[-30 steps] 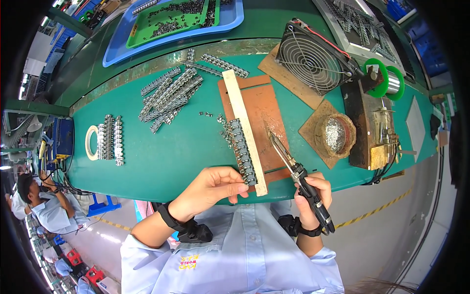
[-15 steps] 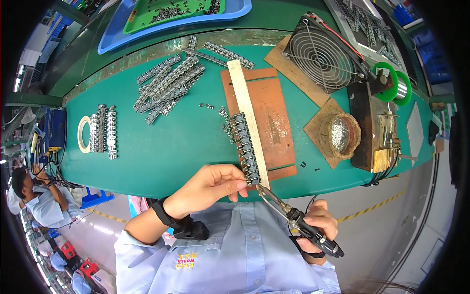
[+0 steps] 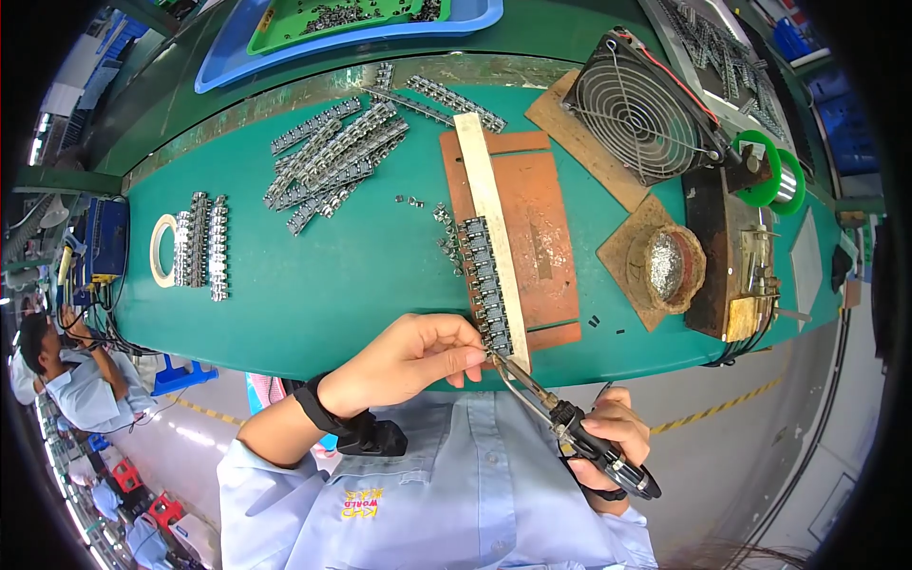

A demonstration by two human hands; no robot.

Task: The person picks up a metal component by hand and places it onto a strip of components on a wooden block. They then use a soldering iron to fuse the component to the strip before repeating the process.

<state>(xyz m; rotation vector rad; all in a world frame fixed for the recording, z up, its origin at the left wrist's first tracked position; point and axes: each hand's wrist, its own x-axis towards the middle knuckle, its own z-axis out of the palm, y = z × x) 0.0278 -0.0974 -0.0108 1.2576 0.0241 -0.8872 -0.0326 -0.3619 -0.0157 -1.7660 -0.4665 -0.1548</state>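
A strip of small black components with metal parts (image 3: 487,280) lies along a pale wooden bar (image 3: 487,199) on a reddish-brown board (image 3: 543,218). At the strip's near end, my left hand (image 3: 408,361) is closed, with thumb and forefinger pinched together. Whatever sits between those fingertips is too small to make out. My right hand (image 3: 616,432) grips a black-handled soldering iron (image 3: 568,418) with a thin tube along its side. The iron's tip meets the strip's near end, right beside my left fingertips. Loose small metal parts (image 3: 445,233) lie left of the strip.
Finished-looking strips (image 3: 337,157) are heaped at the back; others (image 3: 198,242) stand by a tape roll (image 3: 155,252). On the right are a fan (image 3: 638,109), a solder bowl (image 3: 695,271) and a green spool (image 3: 755,190). A blue tray (image 3: 285,65) sits behind. A co-worker (image 3: 90,389) is far left.
The iron's tip has shifted slightly left, closer to my left fingertips at the strip's end. My left hand keeps its pinch. The whole view has moved a little.
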